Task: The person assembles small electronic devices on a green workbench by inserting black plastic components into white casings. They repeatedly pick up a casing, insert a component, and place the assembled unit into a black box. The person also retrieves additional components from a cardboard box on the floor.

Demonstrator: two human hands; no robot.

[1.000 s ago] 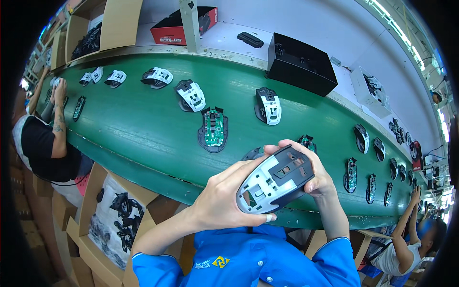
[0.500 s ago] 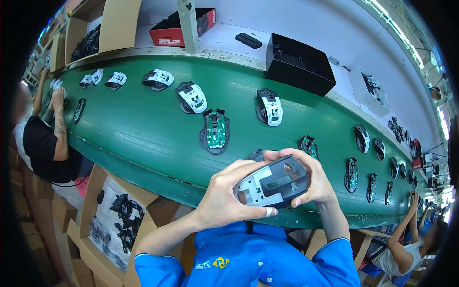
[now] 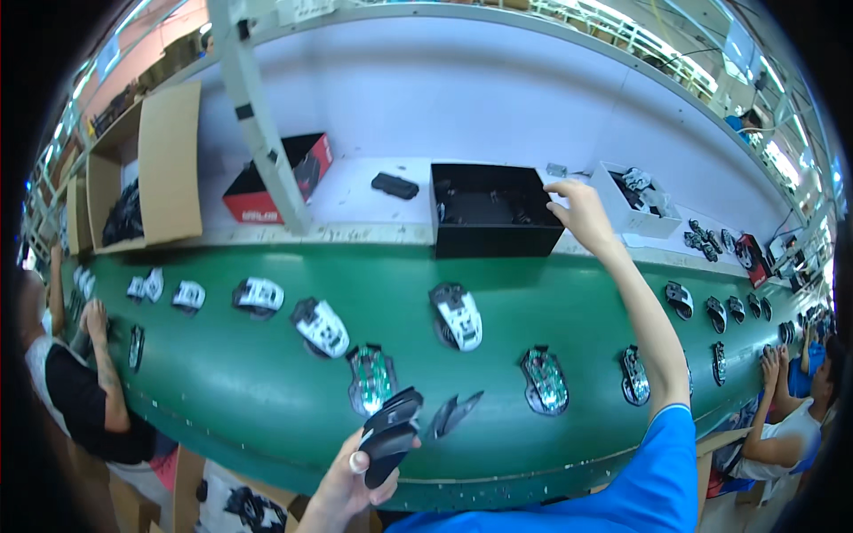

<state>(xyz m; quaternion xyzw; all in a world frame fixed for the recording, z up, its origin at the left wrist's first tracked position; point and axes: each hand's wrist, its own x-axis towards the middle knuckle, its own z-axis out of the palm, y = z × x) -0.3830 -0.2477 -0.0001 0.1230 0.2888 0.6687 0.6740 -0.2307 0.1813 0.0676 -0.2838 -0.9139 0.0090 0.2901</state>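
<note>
My left hand point(image 3: 351, 480) grips a dark computer mouse shell point(image 3: 391, 437) tilted on its side above the near edge of the green belt. A dark thin curved piece point(image 3: 455, 414) lies on the belt just right of it. My right arm is stretched far forward. Its hand point(image 3: 583, 216) hangs at the right rim of a black box point(image 3: 498, 243), with thumb and fingers apart and nothing seen between them. Small dark parts lie inside that box. A mouse base with an exposed green circuit board point(image 3: 370, 377) sits beyond my left hand.
White-and-black mouse shells point(image 3: 457, 317) and circuit-board bases point(image 3: 544, 380) are spread along the green belt point(image 3: 222, 373). Behind it, a shelf bears a red box point(image 3: 253, 209), a dark block point(image 3: 394, 185) and a white parts box point(image 3: 644, 213). Co-workers sit left and right.
My right hand has let go of the mouse shell and reached out to the black box. The left hand keeps the shell, now lower and turned on its side. The view has tilted up.
</note>
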